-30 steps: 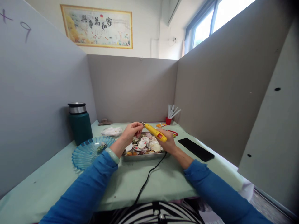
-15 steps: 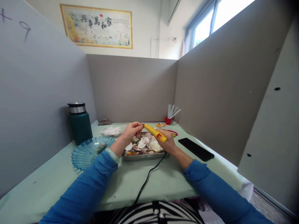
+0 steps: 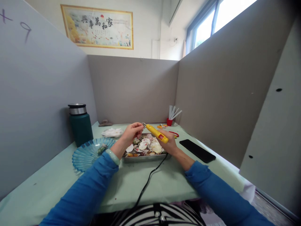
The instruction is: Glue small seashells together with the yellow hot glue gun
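My right hand (image 3: 166, 141) is wrapped round a yellow hot glue gun (image 3: 156, 133), whose metal nozzle points up and to the left. A black cord (image 3: 150, 175) runs from it down over the table edge. My left hand (image 3: 133, 133) is closed in a pinch close to the nozzle; whatever lies between its fingertips is too small to make out. Beneath both hands stands a metal tray (image 3: 145, 159) heaped with seashells (image 3: 143, 145), partly hidden by the hands.
On the left are a blue glass plate (image 3: 81, 158) with a small shell cluster (image 3: 102, 148), a green bottle (image 3: 81, 128) and white tissue (image 3: 112, 132). To the right lie a black phone (image 3: 197, 150) and red-handled scissors (image 3: 174, 134). A red cup (image 3: 169, 122) holds white sticks. Grey partitions (image 3: 134, 91) surround the table.
The glue gun's nozzle has shifted very slightly beside the left fingertips, and more of its metal tip shows. Otherwise both hands hold almost the same place.
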The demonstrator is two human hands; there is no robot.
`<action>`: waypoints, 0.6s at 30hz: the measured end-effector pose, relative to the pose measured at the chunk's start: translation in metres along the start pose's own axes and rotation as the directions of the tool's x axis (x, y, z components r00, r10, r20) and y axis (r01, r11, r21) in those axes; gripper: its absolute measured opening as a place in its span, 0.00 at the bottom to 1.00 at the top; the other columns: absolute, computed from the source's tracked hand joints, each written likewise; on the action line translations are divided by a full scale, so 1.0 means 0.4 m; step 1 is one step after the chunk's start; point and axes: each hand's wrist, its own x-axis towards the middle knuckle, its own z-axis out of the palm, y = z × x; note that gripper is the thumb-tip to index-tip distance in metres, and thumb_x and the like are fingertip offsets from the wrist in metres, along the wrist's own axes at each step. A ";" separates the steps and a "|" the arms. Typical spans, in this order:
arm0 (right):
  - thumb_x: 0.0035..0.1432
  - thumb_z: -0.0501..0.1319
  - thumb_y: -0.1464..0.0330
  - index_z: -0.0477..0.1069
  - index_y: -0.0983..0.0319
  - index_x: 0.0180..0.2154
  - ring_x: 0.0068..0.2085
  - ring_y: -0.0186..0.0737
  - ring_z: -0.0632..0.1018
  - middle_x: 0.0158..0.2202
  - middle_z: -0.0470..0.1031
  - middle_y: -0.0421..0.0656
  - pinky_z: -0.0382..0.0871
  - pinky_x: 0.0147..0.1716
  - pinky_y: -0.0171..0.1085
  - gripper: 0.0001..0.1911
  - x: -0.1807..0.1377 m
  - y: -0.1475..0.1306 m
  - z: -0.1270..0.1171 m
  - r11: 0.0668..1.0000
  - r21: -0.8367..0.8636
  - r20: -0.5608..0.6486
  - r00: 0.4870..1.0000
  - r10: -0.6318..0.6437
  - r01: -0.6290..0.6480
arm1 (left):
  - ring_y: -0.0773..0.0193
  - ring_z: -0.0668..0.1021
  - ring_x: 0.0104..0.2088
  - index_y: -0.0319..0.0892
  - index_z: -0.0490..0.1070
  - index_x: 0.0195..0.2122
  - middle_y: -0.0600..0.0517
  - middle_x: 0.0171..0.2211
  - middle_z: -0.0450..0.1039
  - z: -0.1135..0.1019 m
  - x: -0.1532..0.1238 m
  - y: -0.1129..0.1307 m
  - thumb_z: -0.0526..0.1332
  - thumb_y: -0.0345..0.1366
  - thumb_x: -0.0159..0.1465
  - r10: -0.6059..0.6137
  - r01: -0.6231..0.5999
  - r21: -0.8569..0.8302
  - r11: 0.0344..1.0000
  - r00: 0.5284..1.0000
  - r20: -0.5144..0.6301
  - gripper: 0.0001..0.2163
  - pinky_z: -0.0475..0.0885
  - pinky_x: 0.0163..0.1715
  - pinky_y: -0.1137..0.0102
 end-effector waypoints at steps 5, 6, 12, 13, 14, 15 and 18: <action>0.54 0.58 0.71 0.73 0.62 0.36 0.29 0.37 0.76 0.30 0.77 0.43 0.69 0.29 0.34 0.08 0.002 -0.003 -0.001 1.000 0.007 0.000 1.000 -0.003 0.003 | 0.76 0.61 0.13 0.38 0.66 0.27 0.59 0.15 0.60 -0.003 0.001 0.003 0.69 0.36 0.47 -0.039 0.040 -0.089 0.995 0.999 0.012 0.12 0.53 0.14 0.76; 0.54 0.58 0.71 0.73 0.62 0.36 0.29 0.37 0.76 0.30 0.77 0.44 0.69 0.29 0.34 0.07 0.003 -0.005 -0.002 1.000 0.003 0.006 1.000 -0.003 0.003 | 0.76 0.61 0.14 0.38 0.66 0.27 0.59 0.16 0.60 -0.003 0.001 0.003 0.69 0.36 0.47 -0.043 0.045 -0.106 0.993 0.999 0.019 0.12 0.53 0.14 0.77; 0.54 0.58 0.71 0.73 0.63 0.36 0.29 0.37 0.76 0.29 0.77 0.44 0.69 0.29 0.34 0.07 0.003 -0.008 -0.001 1.000 0.002 0.026 1.000 -0.014 0.014 | 0.76 0.62 0.14 0.38 0.65 0.27 0.58 0.16 0.61 -0.002 -0.005 0.006 0.68 0.33 0.48 -0.094 0.104 -0.162 0.981 0.993 0.070 0.11 0.53 0.15 0.77; 0.54 0.57 0.71 0.73 0.63 0.36 0.28 0.37 0.76 0.29 0.76 0.44 0.69 0.29 0.34 0.07 0.002 -0.007 -0.001 1.000 0.002 0.023 1.000 -0.013 0.013 | 0.76 0.62 0.14 0.38 0.65 0.27 0.58 0.16 0.61 -0.001 -0.006 0.007 0.68 0.33 0.48 -0.097 0.109 -0.168 0.980 0.992 0.077 0.11 0.53 0.15 0.77; 0.54 0.57 0.71 0.73 0.63 0.36 0.28 0.37 0.76 0.29 0.76 0.44 0.69 0.29 0.34 0.08 0.002 -0.005 0.000 1.000 0.002 0.019 1.000 -0.013 0.013 | 0.75 0.62 0.14 0.39 0.65 0.27 0.58 0.16 0.61 -0.001 -0.006 0.007 0.68 0.32 0.48 -0.101 0.113 -0.174 0.978 0.992 0.081 0.11 0.53 0.15 0.77; 0.54 0.57 0.72 0.73 0.63 0.37 0.28 0.37 0.76 0.29 0.77 0.44 0.69 0.29 0.34 0.08 0.001 -0.004 0.000 1.000 0.001 0.012 1.000 -0.013 0.013 | 0.75 0.62 0.14 0.39 0.65 0.27 0.59 0.16 0.61 -0.001 -0.007 0.008 0.68 0.32 0.48 -0.103 0.116 -0.178 0.977 0.991 0.083 0.11 0.53 0.15 0.77; 0.55 0.57 0.71 0.72 0.62 0.37 0.29 0.37 0.76 0.30 0.77 0.44 0.69 0.30 0.34 0.08 -0.002 0.002 0.001 1.000 0.006 -0.003 1.000 -0.014 0.014 | 0.76 0.61 0.13 0.39 0.64 0.27 0.59 0.16 0.60 -0.002 -0.006 0.010 0.67 0.32 0.49 -0.110 0.124 -0.186 0.975 0.990 0.088 0.11 0.53 0.15 0.77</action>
